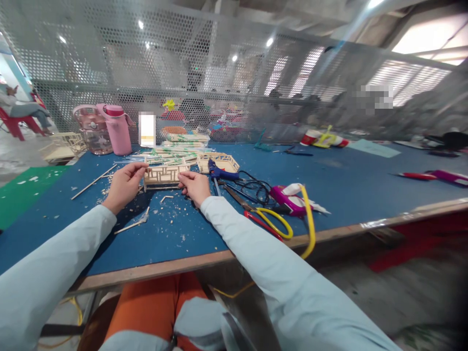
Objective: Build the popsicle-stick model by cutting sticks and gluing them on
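Observation:
Between my two hands is a small wooden stick model [165, 175], a low frame with slats and short legs, just above or on the blue table. My left hand [126, 185] pinches its left end with thumb and fingertips. At its right end, the fingers of my right hand [195, 186] are closed on the frame. Right behind it lies a second stick-built piece, a shallow tray [226, 160] with railed sides. A blue glue gun [222, 171] rests against that tray, close to my right hand. Small offcuts [166, 198] and a thin stick [129, 227] lie in front.
Yellow-handled scissors [274, 222], red-handled pliers [261, 224] and a purple glue gun [290, 199] with black cord lie right of my arm. Stick bundles [186, 144] and a pink bottle [119, 131] stand toward the mesh screen [153, 63]. The table's front edge [164, 269] is near me.

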